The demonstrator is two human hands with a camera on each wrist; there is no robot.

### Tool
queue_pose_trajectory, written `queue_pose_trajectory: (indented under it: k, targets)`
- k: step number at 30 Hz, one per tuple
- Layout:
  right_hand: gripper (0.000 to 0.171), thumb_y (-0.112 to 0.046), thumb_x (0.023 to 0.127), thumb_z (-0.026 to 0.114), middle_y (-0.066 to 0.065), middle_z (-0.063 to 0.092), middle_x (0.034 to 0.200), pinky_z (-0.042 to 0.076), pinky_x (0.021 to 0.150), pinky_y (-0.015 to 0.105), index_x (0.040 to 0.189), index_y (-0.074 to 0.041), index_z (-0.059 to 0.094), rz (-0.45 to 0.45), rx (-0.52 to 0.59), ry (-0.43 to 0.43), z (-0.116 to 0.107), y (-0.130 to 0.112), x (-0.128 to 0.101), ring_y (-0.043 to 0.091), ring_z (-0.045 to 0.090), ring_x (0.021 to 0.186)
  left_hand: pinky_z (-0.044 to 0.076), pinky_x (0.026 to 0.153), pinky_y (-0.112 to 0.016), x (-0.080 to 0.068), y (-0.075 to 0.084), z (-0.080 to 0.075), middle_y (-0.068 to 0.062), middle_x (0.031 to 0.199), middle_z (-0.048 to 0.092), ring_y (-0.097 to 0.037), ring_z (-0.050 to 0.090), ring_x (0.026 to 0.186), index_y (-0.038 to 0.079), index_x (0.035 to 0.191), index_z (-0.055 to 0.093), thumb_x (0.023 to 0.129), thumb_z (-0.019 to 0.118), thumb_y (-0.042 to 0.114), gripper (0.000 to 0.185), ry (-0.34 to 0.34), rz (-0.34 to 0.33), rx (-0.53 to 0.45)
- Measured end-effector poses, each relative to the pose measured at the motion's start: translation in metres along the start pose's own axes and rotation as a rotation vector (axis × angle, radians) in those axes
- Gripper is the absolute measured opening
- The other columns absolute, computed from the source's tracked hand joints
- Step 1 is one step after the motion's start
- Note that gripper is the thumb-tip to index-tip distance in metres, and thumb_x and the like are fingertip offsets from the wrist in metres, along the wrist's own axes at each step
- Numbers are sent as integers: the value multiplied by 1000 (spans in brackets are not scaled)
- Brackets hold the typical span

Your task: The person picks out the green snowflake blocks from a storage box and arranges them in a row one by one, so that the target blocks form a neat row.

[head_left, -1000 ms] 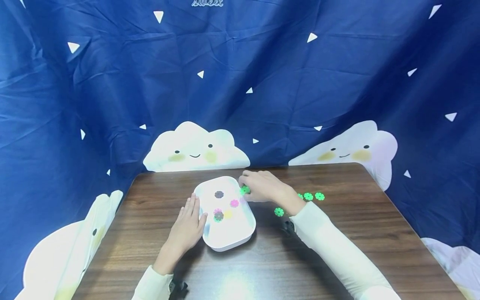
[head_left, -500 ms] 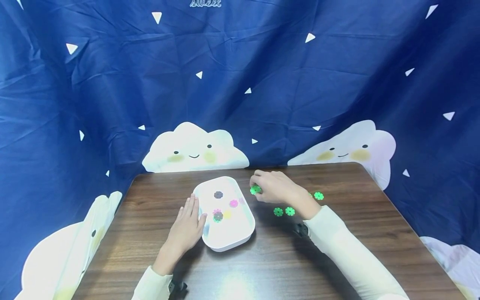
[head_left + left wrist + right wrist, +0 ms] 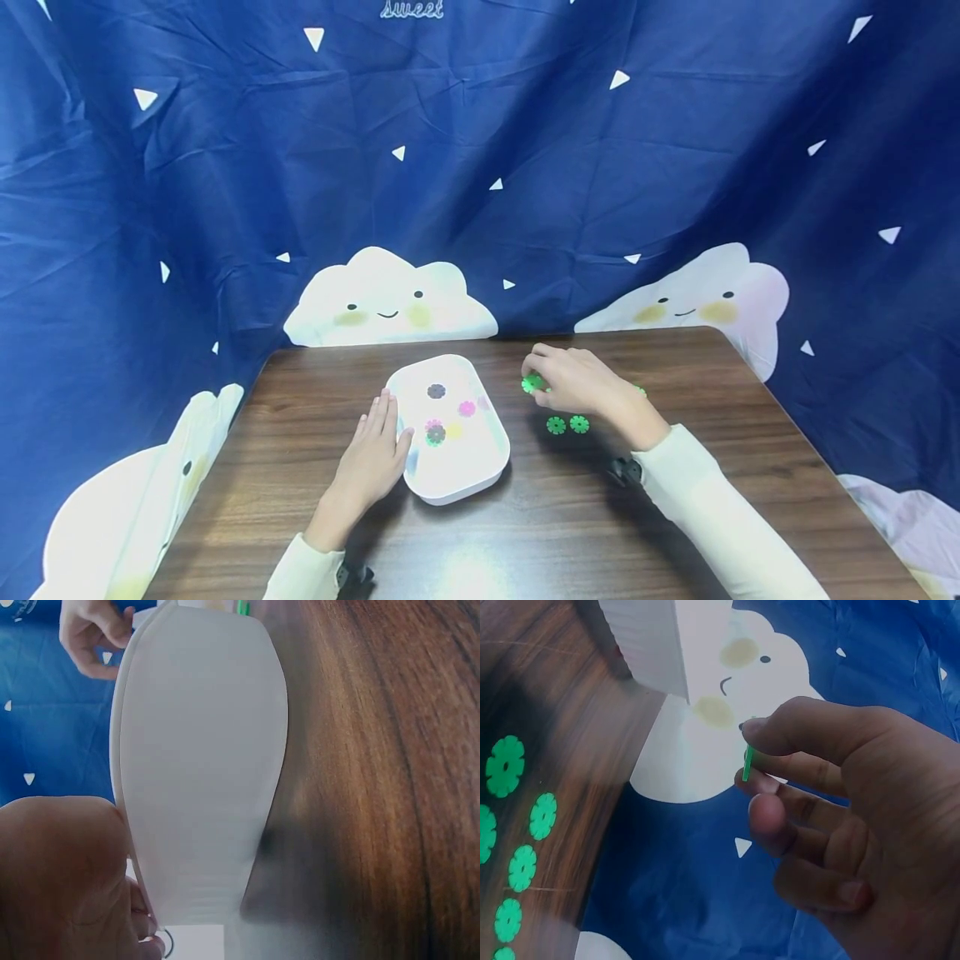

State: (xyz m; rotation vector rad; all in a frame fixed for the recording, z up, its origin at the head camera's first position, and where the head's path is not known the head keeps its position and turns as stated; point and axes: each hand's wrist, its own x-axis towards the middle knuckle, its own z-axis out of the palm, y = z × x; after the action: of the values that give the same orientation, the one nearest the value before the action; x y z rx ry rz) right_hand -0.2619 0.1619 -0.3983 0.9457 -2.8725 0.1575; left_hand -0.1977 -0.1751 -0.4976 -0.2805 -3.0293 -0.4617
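A white tray point(image 3: 465, 462) lies on the brown table point(image 3: 525, 525) and holds several small flower-shaped discs: a dark one point(image 3: 437, 391), a pink one point(image 3: 467, 408) and a yellow one point(image 3: 453, 431). My left hand point(image 3: 388, 421) rests flat with straight fingers against the tray's left rim; in the left wrist view the tray's outer wall point(image 3: 202, 750) fills the frame. To the right of the tray my right hand point(image 3: 534, 379) pinches a green disc point(image 3: 532, 384) just above the table. The right wrist view shows that green disc point(image 3: 747, 763) edge-on between thumb and forefinger.
Two green discs point(image 3: 556, 425) point(image 3: 579, 424) lie on the table just in front of my right hand, and another peeks out behind it point(image 3: 640, 389). A row of green discs point(image 3: 522, 867) shows in the right wrist view. A blue cloud-print cloth point(image 3: 480, 167) hangs behind the table.
My right hand has moved right from the tray's far rim out over the table, still pinching the green disc. The left hand and the tray have stayed put.
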Motion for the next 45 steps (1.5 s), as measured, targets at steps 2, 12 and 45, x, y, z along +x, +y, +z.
queue_pose_trajectory:
  k: [2,12,45]
  targets:
    - [21,-28,83,70,-10,58,96,45,60,31,104,-24,69,0,8,0,0,2,-4,11,52,67,14,123,-53,0,-1,1,-20,164,9,-35,9,153,-4,154,16,105,32,41,69,-7,-4,-1]
    - [27,-28,80,71,-12,57,98,45,58,30,106,-25,68,74,56,-20,2,16,-24,10,53,67,16,123,-54,0,-2,1,-20,164,8,-35,10,153,-4,154,16,105,33,41,69,2,-4,-3]
    - [31,-27,80,75,-8,60,103,46,60,33,109,-22,68,177,97,3,32,60,-78,6,52,67,20,122,-54,0,-4,5,-20,164,12,-35,13,152,-4,154,19,105,34,40,68,33,15,12]
